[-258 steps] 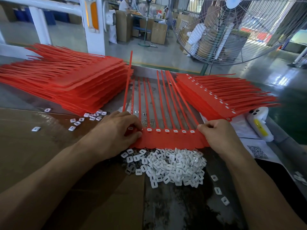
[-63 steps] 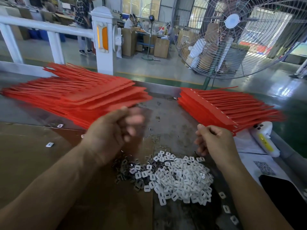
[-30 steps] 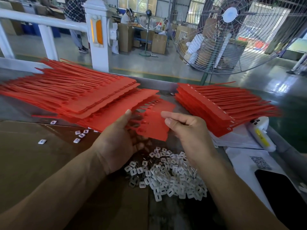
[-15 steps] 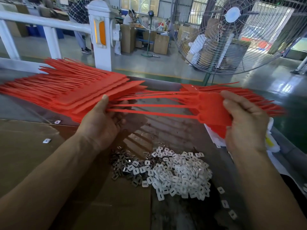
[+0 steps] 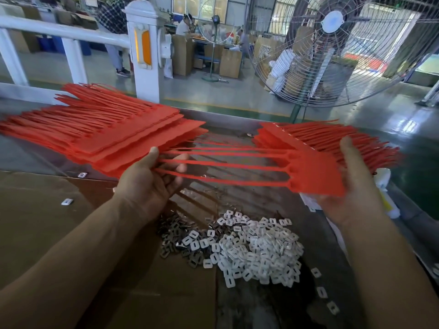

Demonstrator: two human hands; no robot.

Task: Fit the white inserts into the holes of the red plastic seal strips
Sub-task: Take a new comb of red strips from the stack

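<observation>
I hold one sheet of red seal strips (image 5: 316, 172) level in the air above the table. My left hand (image 5: 145, 184) grips the thin tails, thumb on top and fingers curled beneath. My right hand (image 5: 356, 186) holds the flat tag end, its thumb up along the edge and its fingers hidden under the sheet. The pile of white inserts (image 5: 256, 250) lies on the table below, between my forearms. A tall stack of red strip sheets (image 5: 107, 136) sits at the left, and a second red stack (image 5: 332, 143) sits behind my right hand.
Brown cardboard (image 5: 47, 222) covers the left of the table. Dark metal clips (image 5: 178, 236) lie beside the white pile, and loose inserts (image 5: 320, 290) are scattered to the right. A white and yellow device (image 5: 387, 200) lies at the right edge. A large fan (image 5: 332, 43) stands beyond the table.
I pulled one sheet off the left stack and swung it sideways. Over the last half second it has dropped slightly, and my right hand has shifted under the tag end.
</observation>
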